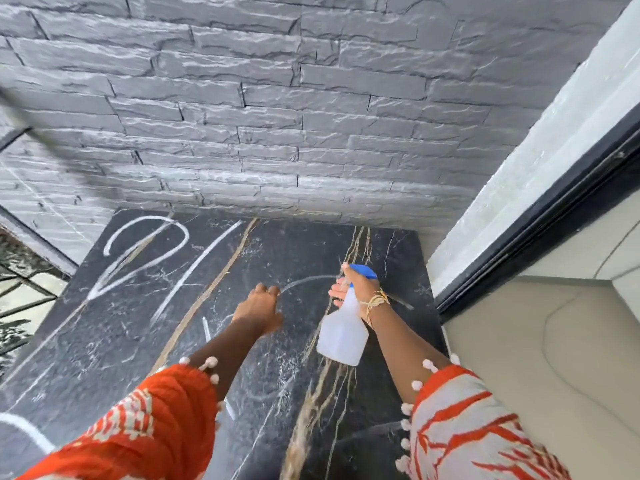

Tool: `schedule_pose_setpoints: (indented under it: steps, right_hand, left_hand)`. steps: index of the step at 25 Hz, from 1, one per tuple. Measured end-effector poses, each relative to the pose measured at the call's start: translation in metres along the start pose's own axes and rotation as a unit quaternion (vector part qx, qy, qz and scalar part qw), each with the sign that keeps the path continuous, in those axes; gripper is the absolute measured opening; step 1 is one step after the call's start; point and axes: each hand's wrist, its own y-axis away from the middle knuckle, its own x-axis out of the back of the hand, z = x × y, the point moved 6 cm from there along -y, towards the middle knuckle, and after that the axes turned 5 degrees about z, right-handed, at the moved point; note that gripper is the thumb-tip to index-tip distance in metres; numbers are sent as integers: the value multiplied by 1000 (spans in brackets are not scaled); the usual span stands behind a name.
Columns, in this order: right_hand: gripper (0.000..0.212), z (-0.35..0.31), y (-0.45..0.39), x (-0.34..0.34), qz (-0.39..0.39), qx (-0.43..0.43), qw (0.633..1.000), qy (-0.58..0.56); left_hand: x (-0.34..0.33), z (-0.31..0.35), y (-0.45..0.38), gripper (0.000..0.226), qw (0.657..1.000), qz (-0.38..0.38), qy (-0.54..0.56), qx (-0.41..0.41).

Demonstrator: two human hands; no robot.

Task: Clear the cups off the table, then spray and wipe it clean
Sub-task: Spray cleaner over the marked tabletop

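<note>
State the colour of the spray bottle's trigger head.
Blue, atop the translucent white plastic spray bottle; shown in the head view.

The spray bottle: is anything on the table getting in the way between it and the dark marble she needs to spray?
Nothing visible blocks it. The right hand holds the spray bottle above the table, and the left hand reaches beside it, not under the nozzle. No cups show.
</note>
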Motion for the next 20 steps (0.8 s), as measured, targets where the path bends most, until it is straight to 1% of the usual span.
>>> schedule_pose_setpoints:
  steps: [3,5,6,8,10,13,14,15,17,18,20]
  right_hand:
    - [39,-9,-6,-17,64,45,997,-19]
    - [41,-11,-12,-25,90,50,995,-17]
    - [42,-11,-12,-29,82,42,996,-13]
    - [42,-11,-13,-38,36,28,999,7]
    - [42,-15,-16,-44,2,34,998,54]
    - [42,-17,-20,-51,-21,36,996,82]
    - [39,-17,-22,-57,-29,34,996,82]
    - [35,-18,-24,-64,-32,34,996,79]
    - [30,-19,-32,-80,-8,34,997,68]
    - [32,-19,-37,-87,8,33,997,70]
    - [36,-17,-42,-99,14,23,996,85]
  left_hand:
    - [-10,-13,-14,64,1000,-25,0,4]
    - [-17,-19,-23,64,999,-39,-9,-4]
    - [-21,-20,-26,62,999,-40,-14,-12]
    - [-26,-21,-31,61,999,-44,-19,-26]
    - [-27,-20,-36,61,998,-46,-21,-34]
    - [-33,-18,-40,66,998,-49,-34,-32]
    - [-36,-16,-40,72,998,-53,-32,-22]
    - [-40,-15,-39,82,998,-59,-34,-13]
    - [-48,-11,-35,112,995,-79,-64,-13]
    - [-52,-9,-32,123,992,-90,-82,-18]
    - [-59,-10,-31,136,989,-104,-106,-23]
